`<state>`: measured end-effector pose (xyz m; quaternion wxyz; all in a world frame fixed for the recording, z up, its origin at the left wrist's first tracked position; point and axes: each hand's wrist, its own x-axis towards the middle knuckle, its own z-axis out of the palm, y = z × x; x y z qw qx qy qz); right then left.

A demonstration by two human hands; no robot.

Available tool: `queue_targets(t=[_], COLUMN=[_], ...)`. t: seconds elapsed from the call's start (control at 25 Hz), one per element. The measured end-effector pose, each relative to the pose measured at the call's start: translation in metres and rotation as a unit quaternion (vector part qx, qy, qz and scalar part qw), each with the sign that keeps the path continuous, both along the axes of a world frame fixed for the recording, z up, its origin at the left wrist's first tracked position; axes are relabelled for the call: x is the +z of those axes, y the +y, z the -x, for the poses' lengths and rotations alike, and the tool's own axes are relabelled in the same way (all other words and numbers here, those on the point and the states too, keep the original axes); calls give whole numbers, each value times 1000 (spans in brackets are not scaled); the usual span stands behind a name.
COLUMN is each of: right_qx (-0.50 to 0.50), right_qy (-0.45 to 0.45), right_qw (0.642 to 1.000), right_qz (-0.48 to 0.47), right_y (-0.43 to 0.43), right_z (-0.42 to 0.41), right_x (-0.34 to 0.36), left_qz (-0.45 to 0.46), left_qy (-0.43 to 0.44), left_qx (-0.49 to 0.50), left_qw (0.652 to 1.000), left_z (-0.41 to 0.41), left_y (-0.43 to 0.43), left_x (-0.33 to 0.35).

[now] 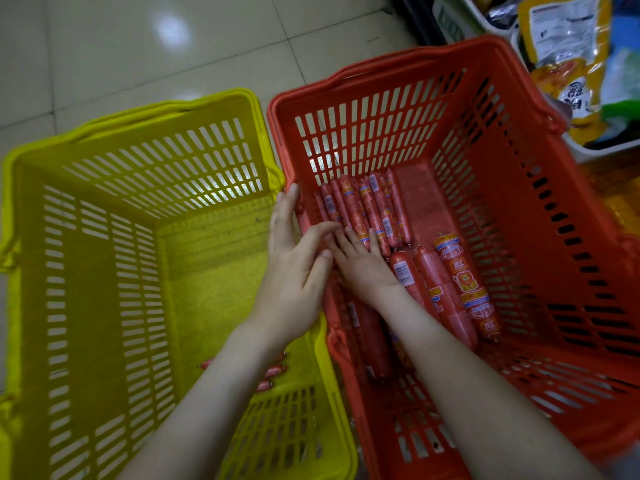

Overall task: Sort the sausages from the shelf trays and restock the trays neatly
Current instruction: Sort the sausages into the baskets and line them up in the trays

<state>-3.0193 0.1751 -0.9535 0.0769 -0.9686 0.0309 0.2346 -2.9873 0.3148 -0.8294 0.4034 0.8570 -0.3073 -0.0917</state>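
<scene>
Inside the red basket [381, 69] the right hand [363, 268] lies flat, fingers spread, on a row of thin sausages [377, 206]; the left hand [294, 271], fingers straight, rests against its left wall. Thick sausages [457, 282] lie beside the right wrist; a few more sausages [273, 370] sit in the yellow basket [173, 105]

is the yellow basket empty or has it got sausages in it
Not empty. A few sausages lie on the floor of the yellow basket at its near end, partly hidden by the left forearm.

Sausages [377, 213] in the right basket [415, 60], left basket [104, 237] just beside it.
</scene>
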Motion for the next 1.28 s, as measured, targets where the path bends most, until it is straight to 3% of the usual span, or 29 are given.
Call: queue_targets(t=[0.28,0.48,0.68,0.88,1.12,1.28], right_qx=[27,-26,-19,-55,19,46], right_qy=[-73,-83,-218,-303,-413,-386], right_qw=[997,996,976,950,904,914], right_qz=[2,30,10,-52,-107,-113], right_y=[-29,-38,-30,-44,-23,24], right_z=[8,4,7,44,110,108], right_x=[16,13,19,82,211,233], left_qz=[0,0,0,-19,-66,-72], left_qy=[-8,-5,-17,-13,-216,-215], left_qx=[-5,-3,-7,-1,-34,-69], left_qw=[1000,1000,1000,1000,973,972], left_z=[-1,0,0,0,29,36], left_y=[1,0,1,1,9,68], left_x=[0,-1,-3,2,62,81])
